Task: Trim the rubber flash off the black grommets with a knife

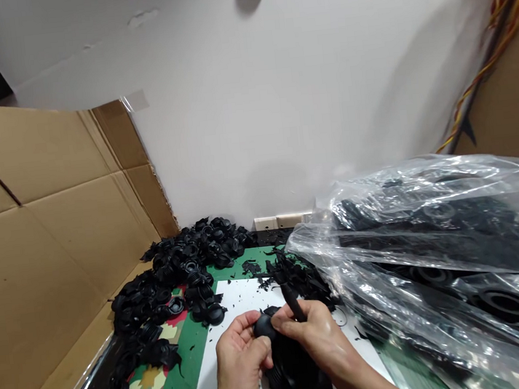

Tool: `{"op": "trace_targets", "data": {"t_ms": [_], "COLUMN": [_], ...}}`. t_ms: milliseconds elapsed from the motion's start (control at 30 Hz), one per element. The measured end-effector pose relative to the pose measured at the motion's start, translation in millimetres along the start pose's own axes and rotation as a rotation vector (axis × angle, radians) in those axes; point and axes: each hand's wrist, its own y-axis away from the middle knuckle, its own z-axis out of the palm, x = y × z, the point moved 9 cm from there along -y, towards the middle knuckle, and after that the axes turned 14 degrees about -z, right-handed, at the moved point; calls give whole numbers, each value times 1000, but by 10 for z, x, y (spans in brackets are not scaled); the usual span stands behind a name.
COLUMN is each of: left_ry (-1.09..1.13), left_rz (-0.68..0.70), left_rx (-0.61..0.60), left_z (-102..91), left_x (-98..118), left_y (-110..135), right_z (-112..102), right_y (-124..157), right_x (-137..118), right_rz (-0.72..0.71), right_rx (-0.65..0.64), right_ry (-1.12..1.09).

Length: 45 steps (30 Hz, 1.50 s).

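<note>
Between the thumb and fingers of my left hand [243,358] is a domed black rubber part [265,326], held above a white sheet [214,366]. My right hand [315,337] is closed around a black pen-like tool [293,302] whose upper end points up and away; its working tip is hidden. The right fingertips meet the rubber part's right edge. Beneath both hands lies a dark heap of similar ribbed black parts [296,370]. Thin black scraps [298,274] are piled just beyond my right hand.
Many black rubber parts [160,304] are heaped along the left and back. A large clear plastic bag [432,244] with black parts inside fills the right side. Cardboard [58,222] walls the left, and a pale wall [278,106] with sockets [290,220] stands behind.
</note>
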Motion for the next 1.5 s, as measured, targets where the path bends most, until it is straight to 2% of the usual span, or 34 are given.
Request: {"op": "trace_targets", "data": {"t_ms": [167, 433, 500, 567, 633, 700, 767, 867, 967, 1067, 1167, 1367, 1500], "left_ry": [0, 9, 13, 18, 25, 31, 35, 42, 70, 103, 114, 105, 84], "left_rz": [-4, 71, 72, 72, 74, 75, 74, 66, 58, 54, 62, 73, 61], "left_rx": [-35, -19, -15, -8, 3, 12, 24, 49, 63, 58, 63, 91, 114], "left_z": [-15, -59, -62, -71, -88, -106, -126, -160, -178, -171, -161, -139, -139], "left_x": [14, 64, 63, 61, 60, 58, 56, 44, 31, 24, 31, 49, 41], "left_y": [-4, -5, -4, -9, -17, -25, -32, -40, -47, -52, -46, -11, -7], "right_z": [-30, -141, -215, -295, -336, -341, -335, -267, -167, -108, -123, -153, -165], "right_y": [7, -1, -14, -16, 5, 28, 28, 31, 66, 92, 115, 121, 145], "right_x": [-12, -89, -146, -269, -405, -455, -386, -223, -190, -347, -457, -263, -291], "right_rz": [27, -28, -93, -229, -389, -477, -442, -291, -214, -348, -507, -444, -480], "right_rx": [-23, 52, 93, 115, 95, 65, 51, 34, 4, -39, -12, 72, 113], "right_ry": [-67, -119, -119, -74, 26, 107, 83, -74, -142, -59, 50, 31, 37]}}
